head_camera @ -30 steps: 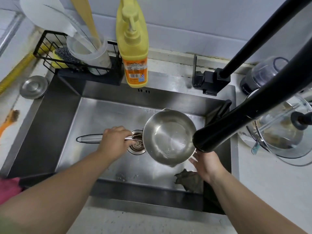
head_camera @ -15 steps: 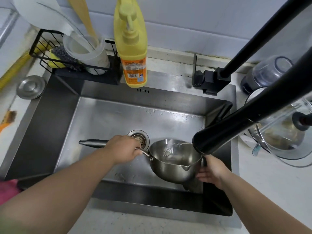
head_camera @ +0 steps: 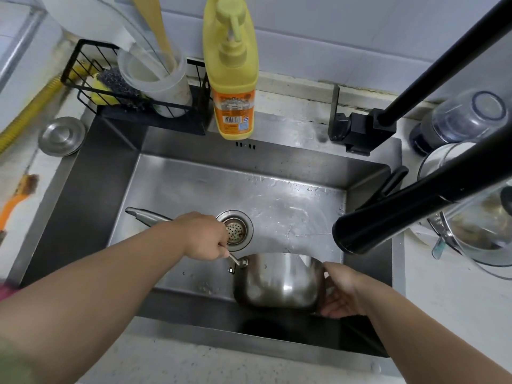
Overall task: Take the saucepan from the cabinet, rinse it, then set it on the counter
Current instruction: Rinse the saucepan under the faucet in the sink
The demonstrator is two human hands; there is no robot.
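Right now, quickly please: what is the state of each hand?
Left hand: closed around the saucepan handle.
Right hand: fingers curled on the saucepan's far side, supporting the tipped body.

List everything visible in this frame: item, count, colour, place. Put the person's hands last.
saucepan: 1, steel, tipped over the sink's front edge
sink: 1, steel, centre
drain strainer: 1, steel, sink floor
faucet: 1, black, right of sink
soap bottle: 1, yellow, back rim
wire rack: 1, black, back left
utensil cup: 1, translucent white, in rack
scrubber: 1, dark, in rack
round lid: 1, steel, left counter
brush: 1, orange, far left
glass containers: several, clear, right counter
left hand: grips saucepan handle
right hand: holds saucepan body
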